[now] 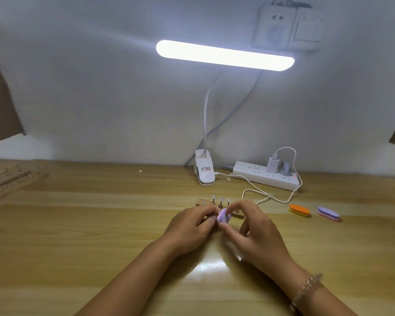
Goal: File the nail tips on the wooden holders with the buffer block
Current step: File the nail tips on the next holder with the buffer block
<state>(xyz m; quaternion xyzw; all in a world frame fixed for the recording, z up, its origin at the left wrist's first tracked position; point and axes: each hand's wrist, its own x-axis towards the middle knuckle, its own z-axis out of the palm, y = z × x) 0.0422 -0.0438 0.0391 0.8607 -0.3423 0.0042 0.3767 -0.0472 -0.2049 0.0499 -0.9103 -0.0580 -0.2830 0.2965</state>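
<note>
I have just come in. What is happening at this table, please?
A person works at a light wooden table under a lit white clip lamp. The right hand pinches a small lilac buffer block in front of clear nail tips standing on a wooden holder. The curled fingers of the left hand meet the block; what they hold is hidden. An orange oval block and a purple oval block lie to the right.

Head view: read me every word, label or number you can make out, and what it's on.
Nothing is legible.
Lamp clip label: red and dark print, too blurred to read.
Power strip: no readable marking.
Buffer block in the right hand: no print shows.
Holder: no print shows.
Orange buffer and spare purple buffer: no print shows.
</note>
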